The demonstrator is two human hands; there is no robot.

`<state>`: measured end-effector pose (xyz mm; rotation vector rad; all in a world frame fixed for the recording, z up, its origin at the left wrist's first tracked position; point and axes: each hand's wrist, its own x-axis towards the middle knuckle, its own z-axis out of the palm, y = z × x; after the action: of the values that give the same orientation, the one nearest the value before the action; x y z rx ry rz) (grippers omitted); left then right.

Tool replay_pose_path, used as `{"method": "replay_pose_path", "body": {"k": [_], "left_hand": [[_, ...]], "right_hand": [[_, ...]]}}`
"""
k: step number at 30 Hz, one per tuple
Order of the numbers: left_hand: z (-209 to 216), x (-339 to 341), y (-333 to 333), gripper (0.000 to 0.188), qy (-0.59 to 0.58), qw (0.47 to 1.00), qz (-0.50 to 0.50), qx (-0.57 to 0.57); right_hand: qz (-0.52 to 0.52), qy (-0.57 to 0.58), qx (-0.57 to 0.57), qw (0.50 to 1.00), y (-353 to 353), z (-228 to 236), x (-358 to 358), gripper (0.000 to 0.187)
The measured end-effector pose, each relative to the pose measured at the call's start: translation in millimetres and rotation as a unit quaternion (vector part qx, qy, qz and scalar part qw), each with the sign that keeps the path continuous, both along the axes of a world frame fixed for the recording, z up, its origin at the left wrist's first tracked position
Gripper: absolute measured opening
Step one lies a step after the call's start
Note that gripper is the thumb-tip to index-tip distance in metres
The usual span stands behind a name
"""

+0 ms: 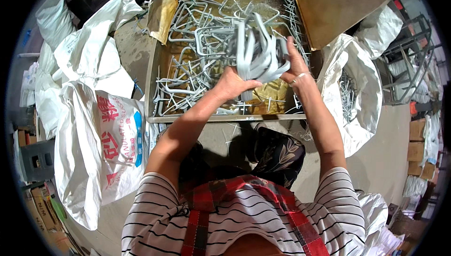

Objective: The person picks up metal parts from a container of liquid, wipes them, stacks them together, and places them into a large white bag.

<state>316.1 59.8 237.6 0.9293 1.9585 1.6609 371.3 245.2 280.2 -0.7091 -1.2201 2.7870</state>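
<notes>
Between my two hands is a bundle of U-shaped, silver-grey metal handles (256, 63), raised above a wide metal tray (221, 118) and partly blurred by motion. My left hand (233, 85) is closed on the bundle's lower left side, its thumb lying across the front. On the right side, my right hand (296, 64) grips the same bundle with the fingers pointing up; a thin bracelet circles that wrist. Many loose handles and thin metal scraps (188, 72) lie tangled in the tray, over its brownish, shiny bottom. The bundle hides part of the pile.
An open white sack (350, 96) with thin metal scraps inside stands right of the tray. White woven sacks (77, 148) crowd the left side. A metal sheet (340, 9) slants up at the tray's far right, and yellowish sheeting (163, 14) hangs at its far left. Shelving (408, 63) stands further right.
</notes>
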Motion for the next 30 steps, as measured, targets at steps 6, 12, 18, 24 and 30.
{"method": "replay_pose_path", "body": {"k": [6,12,18,24,30], "left_hand": [[-14.0,-13.4,-1.6,0.038,-0.004,0.996,-0.066,0.068],[-13.9,-15.6,4.2,0.031,-0.026,0.988,-0.012,0.153],[-8.3,-30.0,-7.7,0.021,-0.151,0.965,0.185,0.108],[-19.4,-61.9,-18.8,0.043,-0.404,0.879,0.115,0.223],[-5.9,-46.7,-13.9,0.057,-0.524,0.798,-0.035,0.295]], "right_hand": [[0.047,0.020,-0.024,0.998,-2.6,-24.0,-13.7,0.028],[0.009,0.042,-0.023,0.999,3.6,-35.4,-11.9,0.023],[-0.044,0.007,0.048,0.998,8.6,-25.9,11.6,0.027],[0.059,0.031,0.451,0.890,-34.5,26.4,43.3,0.017],[0.368,0.068,0.506,0.777,-60.2,7.2,50.9,0.022]]}}
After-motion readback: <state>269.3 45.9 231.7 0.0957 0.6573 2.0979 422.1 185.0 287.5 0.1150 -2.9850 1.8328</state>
